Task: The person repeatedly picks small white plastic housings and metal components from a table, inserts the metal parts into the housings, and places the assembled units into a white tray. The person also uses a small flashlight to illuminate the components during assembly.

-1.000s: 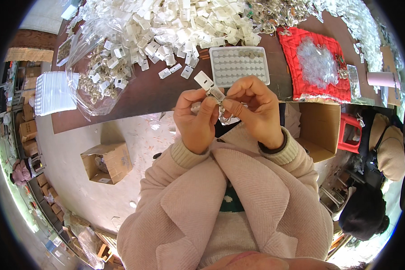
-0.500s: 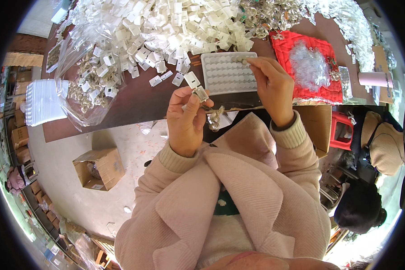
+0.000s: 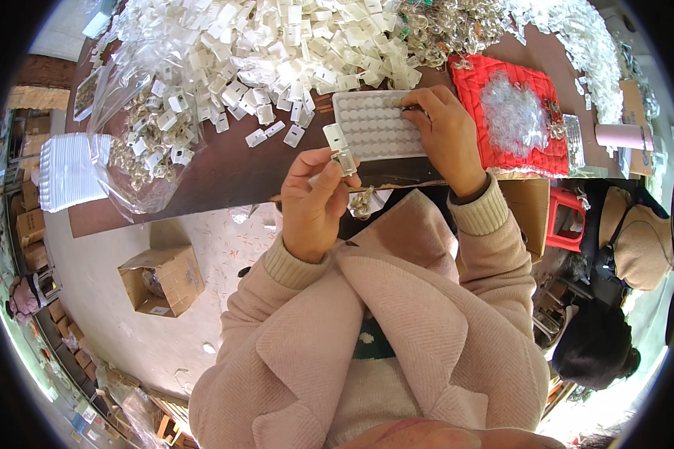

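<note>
My left hand [image 3: 313,206] is closed on a small white plastic hinged case [image 3: 335,138], held up at the near edge of the tray. Below those fingers dangles a pale metallic cluster [image 3: 361,203]; whether it joins the case I cannot tell. Over the right part of a white tray [image 3: 382,155] with rows of small hollows, my right hand [image 3: 449,138] is closed, thumb and fingertips together. Whatever it pinches is too small and hidden to name. A big heap of similar white cases [image 3: 292,45] covers the table behind.
A clear plastic bag [image 3: 135,202] with cases and metal pieces lies at left, beside stacked white trays [image 3: 71,172]. Right of the tray, a red cloth [image 3: 502,161] bears clear plastic bits [image 3: 513,108]. Metallic pieces [image 3: 457,30] are heaped behind. A cardboard box [image 3: 174,280] stands on the floor.
My right hand has shifted slightly left over the tray, its fingers more curled downward. The case in my left hand has moved a little right and down and stands more upright.
</note>
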{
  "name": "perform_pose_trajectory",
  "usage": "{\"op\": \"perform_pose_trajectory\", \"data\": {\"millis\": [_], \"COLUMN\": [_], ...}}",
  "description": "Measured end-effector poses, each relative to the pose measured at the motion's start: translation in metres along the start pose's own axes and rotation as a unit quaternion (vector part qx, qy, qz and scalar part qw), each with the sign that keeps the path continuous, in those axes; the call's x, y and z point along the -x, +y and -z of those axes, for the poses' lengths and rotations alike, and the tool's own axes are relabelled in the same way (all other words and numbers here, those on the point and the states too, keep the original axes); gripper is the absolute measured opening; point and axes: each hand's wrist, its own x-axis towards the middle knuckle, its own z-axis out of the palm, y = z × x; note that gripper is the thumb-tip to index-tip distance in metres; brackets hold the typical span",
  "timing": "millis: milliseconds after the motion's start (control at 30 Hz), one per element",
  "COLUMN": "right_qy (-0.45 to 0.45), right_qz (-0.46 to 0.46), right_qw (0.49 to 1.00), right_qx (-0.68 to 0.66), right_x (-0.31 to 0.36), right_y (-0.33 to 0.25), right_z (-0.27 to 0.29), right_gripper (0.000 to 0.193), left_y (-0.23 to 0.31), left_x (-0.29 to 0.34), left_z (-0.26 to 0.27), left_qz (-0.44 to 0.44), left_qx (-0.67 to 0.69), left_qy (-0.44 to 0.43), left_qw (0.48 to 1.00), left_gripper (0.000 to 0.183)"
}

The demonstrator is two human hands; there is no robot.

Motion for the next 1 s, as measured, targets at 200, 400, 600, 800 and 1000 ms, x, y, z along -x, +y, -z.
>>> {"op": "perform_pose_trajectory", "data": {"millis": [200,400,600,800,1000], "right_qy": [-0.002,0.004,-0.041,-0.006,-0.008], "right_qz": [-0.023,0.102,0.092,0.11,0.138], "right_qw": [0.999,0.98,0.98,0.976,0.97], "right_qx": [-0.031,-0.171,-0.174,-0.186,-0.202], "right_x": [-0.001,0.021,0.028,0.027,0.026], "right_y": [-0.022,-0.068,-0.081,-0.078,-0.07], "right_z": [0.003,0.013,0.015,0.012,0.007], "right_gripper": [0.014,0.018,0.022,0.024,0.024], "left_y": [-0.003,-0.007,-0.004,0.003,0.0], "left_x": [0.001,0.003,0.006,0.006,0.003], "left_z": [-0.003,-0.007,-0.01,-0.009,-0.006], "left_qz": [-0.006,-0.026,-0.026,0.036,0.076], "left_qx": [-0.004,-0.013,-0.043,0.018,0.062], "left_qy": [-0.004,-0.007,0.012,-0.048,-0.055], "left_qw": [1.0,1.0,0.999,0.998,0.994], "left_gripper": [0.02,0.022,0.021,0.021,0.02]}}
